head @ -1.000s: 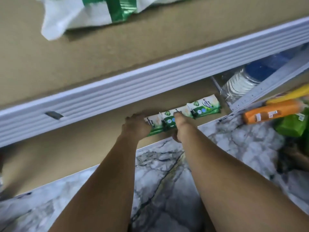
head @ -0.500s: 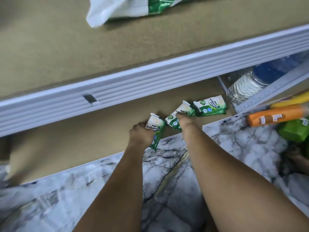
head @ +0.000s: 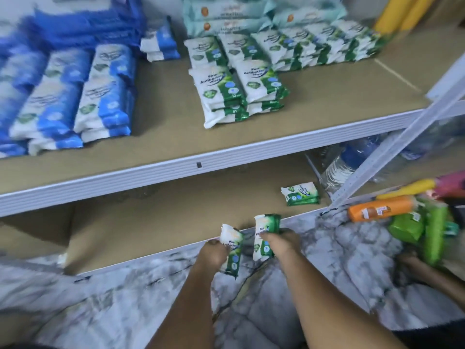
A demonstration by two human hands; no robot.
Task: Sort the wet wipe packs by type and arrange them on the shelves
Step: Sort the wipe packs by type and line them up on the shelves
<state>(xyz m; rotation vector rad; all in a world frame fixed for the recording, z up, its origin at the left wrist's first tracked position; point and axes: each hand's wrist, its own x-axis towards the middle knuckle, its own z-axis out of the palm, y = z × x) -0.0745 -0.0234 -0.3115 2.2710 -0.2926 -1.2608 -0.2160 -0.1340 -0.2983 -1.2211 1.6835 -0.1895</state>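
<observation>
Left hand: the left hand (head: 212, 251) has its fingers curled round the first green pack (head: 232, 250), which stands on end.
Right hand: the right hand (head: 281, 241) grips the second green pack (head: 265, 235) the same way, just beside the first one.
Where the hands are: over the edge where the lower shelf (head: 163, 217) meets the marble floor (head: 339, 260). Half a second ago they were further in on the shelf. Now they have pulled back with a pack each.
Left behind: the third green pack (head: 300, 193) lies flat on the lower shelf, near the water bottles (head: 344, 163). It lies where it lay before.
Up above: the upper shelf (head: 176, 127) shows much more than it did before. Green stacks (head: 239, 94) sit in the middle, blue packs (head: 75, 96) to the left and pale packs (head: 239, 16) at the back.
Off to the right: an orange bottle (head: 380, 209) lies well apart from the hands.
</observation>
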